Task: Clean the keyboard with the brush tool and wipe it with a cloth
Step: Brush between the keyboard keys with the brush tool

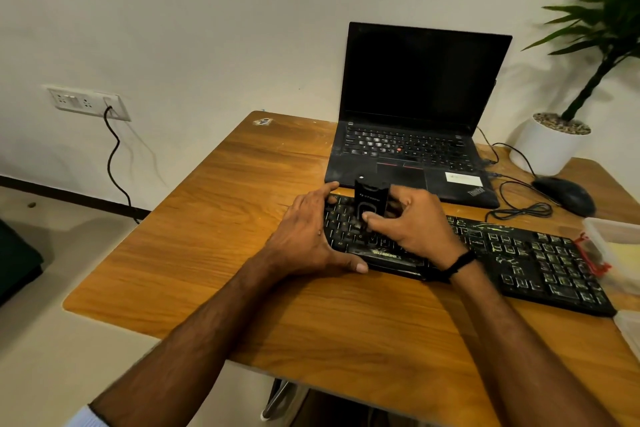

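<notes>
A black keyboard with pale key markings lies across the wooden table, in front of the laptop. My left hand grips its left end, thumb on the front edge and fingers over the back edge. Above the left keys, my right hand holds the black brush tool upright, its lower end down on the keys. The bristles are hidden behind my fingers. No cloth is clearly in view.
An open black laptop stands behind the keyboard. A black mouse with coiled cable and a white plant pot sit at the back right. Clear plastic containers crowd the keyboard's right end. A cable hangs from the wall socket.
</notes>
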Demonstrator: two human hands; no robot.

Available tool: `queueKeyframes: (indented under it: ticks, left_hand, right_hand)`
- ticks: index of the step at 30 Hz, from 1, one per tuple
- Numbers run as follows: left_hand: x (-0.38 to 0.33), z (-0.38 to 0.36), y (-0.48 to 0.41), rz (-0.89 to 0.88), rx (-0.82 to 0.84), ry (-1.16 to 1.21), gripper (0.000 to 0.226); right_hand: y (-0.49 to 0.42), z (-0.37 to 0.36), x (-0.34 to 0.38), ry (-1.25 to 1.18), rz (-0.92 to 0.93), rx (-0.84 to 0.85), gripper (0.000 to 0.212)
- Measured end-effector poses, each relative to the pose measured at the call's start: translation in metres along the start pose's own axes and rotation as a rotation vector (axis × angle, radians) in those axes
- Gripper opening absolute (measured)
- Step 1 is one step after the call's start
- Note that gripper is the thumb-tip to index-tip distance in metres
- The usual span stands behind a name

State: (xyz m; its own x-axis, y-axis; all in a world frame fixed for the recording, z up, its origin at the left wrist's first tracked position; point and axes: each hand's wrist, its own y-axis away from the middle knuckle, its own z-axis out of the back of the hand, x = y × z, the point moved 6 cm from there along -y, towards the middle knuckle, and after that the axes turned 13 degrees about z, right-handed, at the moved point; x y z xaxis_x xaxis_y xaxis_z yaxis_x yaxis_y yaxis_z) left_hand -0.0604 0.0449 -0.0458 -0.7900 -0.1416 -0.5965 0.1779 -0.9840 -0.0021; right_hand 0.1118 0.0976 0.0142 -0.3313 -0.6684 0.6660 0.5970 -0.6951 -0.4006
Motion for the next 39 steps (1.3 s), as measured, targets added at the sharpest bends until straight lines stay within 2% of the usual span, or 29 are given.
queueKeyframes:
  ticks: [1,3,5,8,9,12,13,16,17,20,21,22,24,25,26,28,29,30,33,37,39]
  left_hand:
    - [0.0,0.0,0.001,0.0,-0.001,0.003,0.145]
    - [-0.001,0.001,0.001,-0.006,-0.003,0.008,0.145]
    - [-0.001,0.002,0.0,-0.01,0.002,0.006,0.145]
    - [0.0,0.001,0.001,0.002,-0.001,0.014,0.146]
    - [0.001,0.001,0.001,0.003,-0.004,0.014,0.147]
    - [0.0,0.002,0.001,-0.008,-0.01,0.002,0.146]
    - [-0.001,0.002,0.001,-0.009,-0.009,-0.001,0.145]
    - [0.0,0.001,0.0,0.006,-0.009,0.005,0.145]
    - [0.0,0.001,0.0,0.009,-0.008,0.01,0.145]
    - [-0.001,0.001,0.001,0.008,-0.007,0.01,0.145]
    - [-0.001,0.001,0.001,0.007,-0.006,0.007,0.145]
    - [-0.001,0.001,0.001,0.005,-0.005,0.006,0.144]
    - [-0.001,0.001,0.001,0.006,-0.004,0.011,0.144]
    - [-0.001,0.001,0.001,0.007,-0.002,0.013,0.144]
    - [-0.002,0.001,0.002,0.007,-0.002,0.014,0.144]
    - [-0.002,0.001,0.001,0.009,-0.001,0.011,0.144]
    - [-0.002,0.002,0.001,0.009,-0.001,0.007,0.144]
    - [-0.002,0.001,0.001,0.008,-0.003,0.004,0.144]
    - [-0.001,0.001,0.001,0.009,0.0,0.012,0.145]
    - [-0.001,0.002,0.001,0.011,0.004,0.028,0.144]
    - [-0.001,0.002,0.001,0.003,0.003,0.022,0.144]
  right_hand:
    - [0.0,0.001,-0.003,-0.022,-0.009,0.002,0.037]
    - [0.003,-0.009,-0.006,-0.255,-0.047,0.15,0.039]
    - [0.007,-0.016,-0.001,-0.272,-0.019,0.216,0.043]
    - [-0.002,-0.002,-0.005,0.015,-0.009,0.011,0.043]
    - [-0.002,0.0,-0.007,0.005,-0.01,-0.003,0.041]
    - [0.003,-0.012,-0.005,-0.246,-0.029,0.147,0.044]
    - [0.003,-0.013,-0.003,-0.216,-0.001,0.132,0.043]
    - [-0.002,0.009,-0.006,0.113,-0.009,-0.107,0.042]
    - [-0.001,0.012,-0.01,0.096,-0.025,-0.124,0.042]
    - [0.005,-0.004,-0.014,-0.264,-0.071,0.117,0.041]
    - [0.007,-0.007,-0.012,-0.284,-0.049,0.149,0.04]
    - [0.004,-0.005,-0.013,-0.224,-0.04,0.106,0.039]
    - [-0.002,0.011,-0.015,0.053,-0.032,-0.072,0.041]
    - [-0.002,0.015,-0.018,0.073,-0.059,-0.11,0.042]
    - [-0.001,0.015,-0.02,0.018,-0.067,-0.076,0.044]
    - [0.004,0.0,-0.022,-0.255,-0.119,0.108,0.046]
    - [0.008,-0.005,-0.017,-0.305,-0.112,0.174,0.046]
    - [0.007,-0.006,-0.016,-0.278,-0.088,0.17,0.045]
    - [-0.002,0.011,-0.019,-0.098,-0.081,0.002,0.047]
    - [0.004,0.026,-0.034,-0.133,-0.154,0.101,0.047]
    - [0.007,0.032,-0.036,-0.14,-0.173,0.1,0.046]
